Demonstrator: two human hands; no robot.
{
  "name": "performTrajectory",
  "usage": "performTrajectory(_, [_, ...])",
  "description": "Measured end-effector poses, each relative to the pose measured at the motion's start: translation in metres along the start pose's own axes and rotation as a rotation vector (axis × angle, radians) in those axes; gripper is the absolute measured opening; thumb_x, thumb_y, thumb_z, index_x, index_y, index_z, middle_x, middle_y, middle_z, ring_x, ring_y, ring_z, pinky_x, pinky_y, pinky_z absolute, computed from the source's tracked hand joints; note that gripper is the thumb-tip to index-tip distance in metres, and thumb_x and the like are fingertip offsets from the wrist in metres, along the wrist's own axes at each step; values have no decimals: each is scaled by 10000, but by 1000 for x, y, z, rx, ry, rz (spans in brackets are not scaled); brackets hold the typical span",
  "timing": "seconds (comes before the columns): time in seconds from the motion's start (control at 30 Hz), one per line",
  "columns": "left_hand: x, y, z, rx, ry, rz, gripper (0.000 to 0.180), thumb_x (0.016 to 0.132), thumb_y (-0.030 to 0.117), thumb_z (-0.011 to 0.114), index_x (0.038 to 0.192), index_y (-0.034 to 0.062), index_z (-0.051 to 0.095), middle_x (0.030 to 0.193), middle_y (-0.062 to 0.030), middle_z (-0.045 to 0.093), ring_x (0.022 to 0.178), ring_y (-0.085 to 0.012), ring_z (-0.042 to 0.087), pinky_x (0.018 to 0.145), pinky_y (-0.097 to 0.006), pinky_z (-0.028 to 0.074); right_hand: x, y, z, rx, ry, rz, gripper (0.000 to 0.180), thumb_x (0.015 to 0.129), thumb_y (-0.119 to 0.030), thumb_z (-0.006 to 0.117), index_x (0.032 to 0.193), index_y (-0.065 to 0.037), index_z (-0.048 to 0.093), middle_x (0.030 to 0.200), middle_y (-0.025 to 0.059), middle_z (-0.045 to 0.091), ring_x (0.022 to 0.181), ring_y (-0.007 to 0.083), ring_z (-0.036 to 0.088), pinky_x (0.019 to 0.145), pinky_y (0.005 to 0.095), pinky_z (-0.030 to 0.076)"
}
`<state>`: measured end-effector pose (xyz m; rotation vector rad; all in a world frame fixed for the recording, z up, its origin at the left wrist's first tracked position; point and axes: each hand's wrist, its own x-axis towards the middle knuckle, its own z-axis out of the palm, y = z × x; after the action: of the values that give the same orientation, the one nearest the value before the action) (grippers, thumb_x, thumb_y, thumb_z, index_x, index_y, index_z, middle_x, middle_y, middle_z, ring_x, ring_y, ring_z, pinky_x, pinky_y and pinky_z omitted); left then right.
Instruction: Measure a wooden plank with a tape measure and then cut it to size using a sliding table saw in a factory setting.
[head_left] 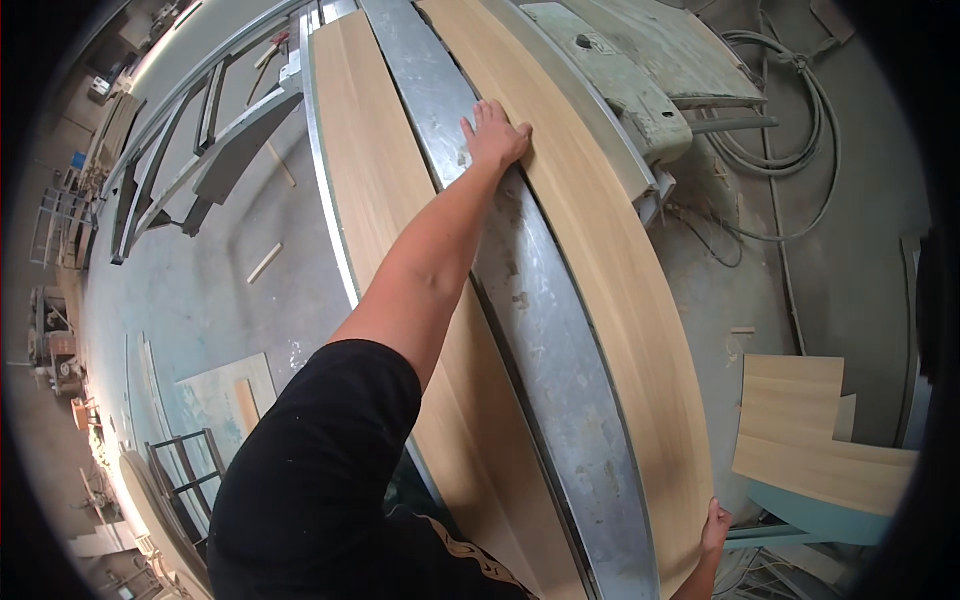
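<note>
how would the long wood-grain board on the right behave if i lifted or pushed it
The right-hand board is likely fairly stiff, since no sag or crease shows. Being long and narrow, it may dip if lifted from one end. Its smooth-looking face suggests it could slide easily.

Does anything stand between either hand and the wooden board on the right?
Nothing visible does. The left hand lies over the metal strip, its thumb at the inner edge of the right board; the right hand is at that board's outer edge.
</note>
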<state>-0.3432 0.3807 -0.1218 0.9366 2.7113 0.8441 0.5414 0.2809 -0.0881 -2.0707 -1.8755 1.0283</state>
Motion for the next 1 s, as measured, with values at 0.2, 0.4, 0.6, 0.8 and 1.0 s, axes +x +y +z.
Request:
performTrajectory(0.2, [12, -5, -6, 4, -29, -11, 915, 904, 491, 523, 1581, -34, 200, 1675, -211, 174, 1571, -324, 109, 1254, -541, 26, 3, -16, 7, -19, -3, 2, 570, 1011, -392, 628, 651, -124, 276, 637, -77, 297, 634, 83, 257, 545, 345, 185])
performTrajectory(0.4, [28, -14, -9, 19, -34, -21, 918, 907, 498, 533, 1581, -27, 198, 1676, -210, 166, 1572, -323, 107, 1253, -548, 35, 7, -36, 13, -28, -15, -21, 574, 1010, -392, 629, 635, -130, 283, 628, -75, 293, 624, 81, 249, 537, 344, 176])
performTrajectory(0.6, [42, -19, -11, 28, -49, -29, 920, 908, 498, 543, 1581, -25, 197, 1676, -211, 164, 1572, -324, 105, 1252, -553, 43, 8, -57, 21, -35, -46, 19, 590, 1018, -447, 605, 623, -117, 315, 623, -70, 333, 615, 84, 276, 532, 338, 202])
performTrajectory(0.8, [58, -23, -12, 17, -35, -23, 914, 908, 494, 526, 1580, -29, 194, 1675, -213, 168, 1571, -328, 104, 1252, -552, 41, 16, -67, 30, -9, -34, 14, 580, 1007, -382, 627, 608, -127, 293, 616, -79, 309, 610, 77, 262, 530, 337, 189])
performTrajectory(1.0, [79, -26, -15, 17, -35, -24, 918, 907, 495, 535, 1580, -29, 195, 1675, -213, 166, 1571, -329, 103, 1251, -551, 41, 23, -75, 35, 8, -22, 4, 588, 1000, -386, 640, 610, -123, 288, 610, -75, 302, 598, 79, 264, 528, 339, 189])
